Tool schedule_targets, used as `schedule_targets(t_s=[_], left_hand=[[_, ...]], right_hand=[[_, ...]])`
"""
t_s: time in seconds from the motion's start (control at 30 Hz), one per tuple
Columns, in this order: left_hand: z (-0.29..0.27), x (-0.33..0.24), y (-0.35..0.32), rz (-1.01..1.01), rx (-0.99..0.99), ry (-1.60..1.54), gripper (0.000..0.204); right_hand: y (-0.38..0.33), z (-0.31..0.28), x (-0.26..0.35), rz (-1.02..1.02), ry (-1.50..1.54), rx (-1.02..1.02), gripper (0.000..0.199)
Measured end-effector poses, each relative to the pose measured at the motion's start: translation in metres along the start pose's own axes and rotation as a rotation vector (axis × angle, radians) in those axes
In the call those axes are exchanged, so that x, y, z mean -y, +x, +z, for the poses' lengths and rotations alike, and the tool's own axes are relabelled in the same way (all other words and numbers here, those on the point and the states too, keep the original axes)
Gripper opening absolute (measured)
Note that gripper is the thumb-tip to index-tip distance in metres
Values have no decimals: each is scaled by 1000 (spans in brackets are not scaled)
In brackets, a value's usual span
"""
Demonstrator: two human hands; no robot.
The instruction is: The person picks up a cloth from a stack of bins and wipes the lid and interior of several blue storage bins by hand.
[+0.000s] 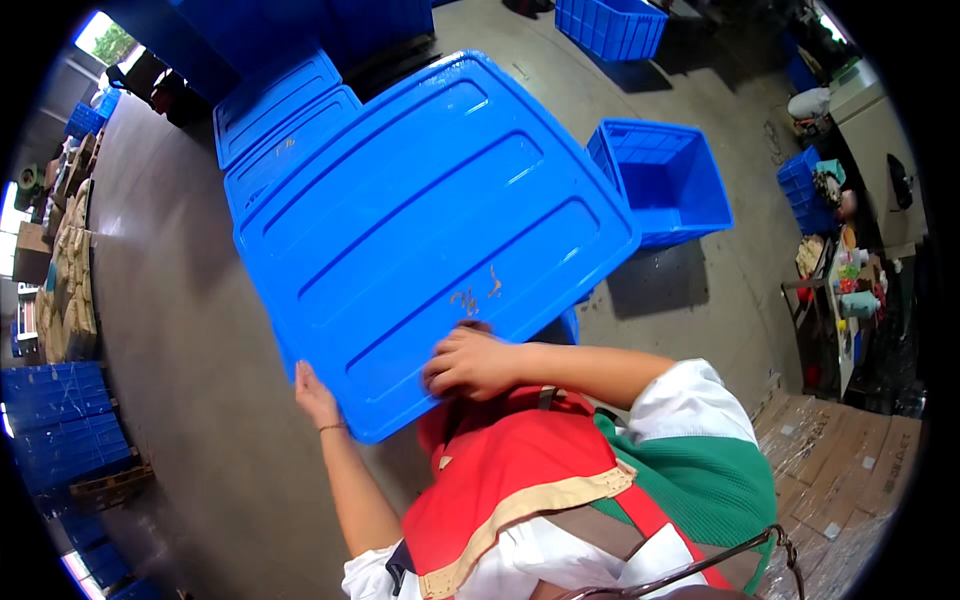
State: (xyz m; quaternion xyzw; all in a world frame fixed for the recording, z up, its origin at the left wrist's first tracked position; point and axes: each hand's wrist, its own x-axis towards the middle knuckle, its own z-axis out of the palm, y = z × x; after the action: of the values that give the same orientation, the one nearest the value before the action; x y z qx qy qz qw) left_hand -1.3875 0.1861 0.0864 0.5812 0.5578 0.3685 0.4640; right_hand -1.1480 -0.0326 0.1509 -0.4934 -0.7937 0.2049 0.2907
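A large blue plastic lid (430,220) with long raised ribs and a small orange scrawl fills the middle of the view, tilted in front of me. At its near left corner, my left hand (318,398) grips the edge; some of its fingers are hidden behind. Over the near edge lies my right hand (475,365), its fingers curled closed against the lid's surface. A small dark patch shows at the far side of that hand, and what it is I cannot make out.
More blue lids (280,105) lie beyond the held one. An open blue crate (665,185) stands at the right, another crate (612,28) farther off. Blue crates (65,425) are stacked at the left. Wrapped cartons (840,465) and a cluttered bench (845,290) are on the right.
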Motion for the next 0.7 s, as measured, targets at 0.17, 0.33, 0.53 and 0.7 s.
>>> schedule_targets(t_s=[0.17,0.33,0.53,0.7], left_hand=[[2,-6,8,70,46,178,47],[-33,-23,18,167,-5,603,47],[45,-80,9,495,-102,1264,57],[203,-113,10,685,301,969,73]], right_hand=[[-152,-108,-33,365,-229,-232,33],[-167,-164,-46,623,-501,-588,40],[-63,-184,-122,446,-553,-832,51],[-37,-157,-189,585,-776,-563,37]])
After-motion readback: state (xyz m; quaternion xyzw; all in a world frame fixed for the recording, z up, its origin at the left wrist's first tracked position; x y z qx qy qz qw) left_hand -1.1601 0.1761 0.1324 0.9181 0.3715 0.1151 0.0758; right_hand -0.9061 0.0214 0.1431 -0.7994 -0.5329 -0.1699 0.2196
